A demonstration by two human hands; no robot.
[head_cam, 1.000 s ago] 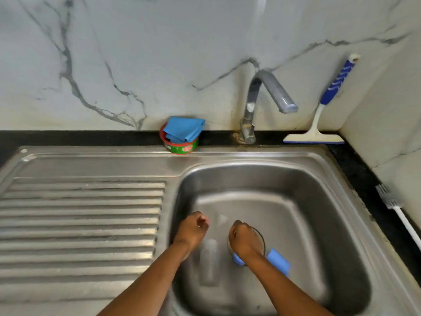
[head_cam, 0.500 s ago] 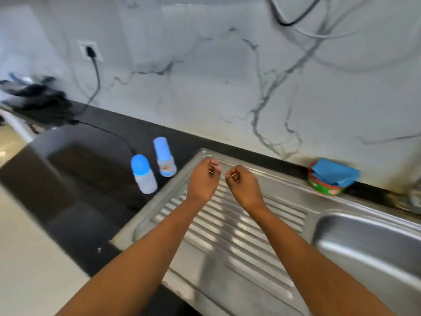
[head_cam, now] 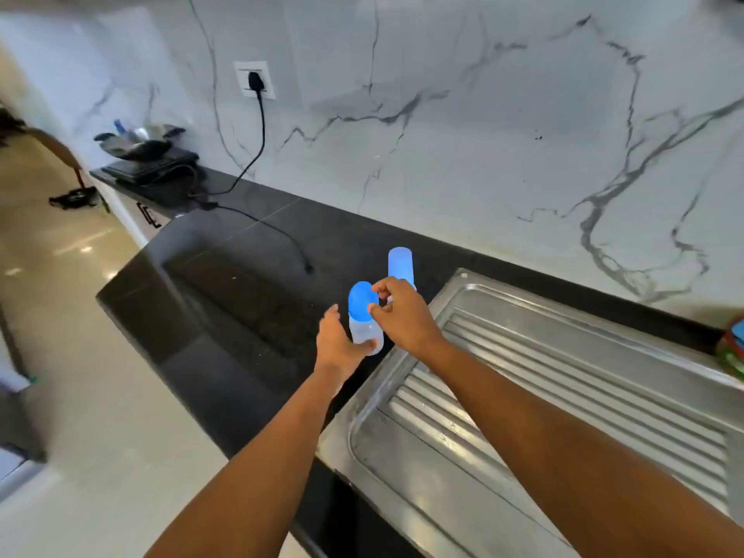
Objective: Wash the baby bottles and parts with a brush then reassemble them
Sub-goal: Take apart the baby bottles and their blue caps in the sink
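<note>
One blue-capped bottle [head_cam: 363, 322], second bottle [head_cam: 399, 263] behind

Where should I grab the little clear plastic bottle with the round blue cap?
Grip the clear plastic bottle round its body, below the round blue cap, coming from the left. It is upright, and a second bottle with a pale blue cap and the ribbed steel drainboard crowd its right.
</note>
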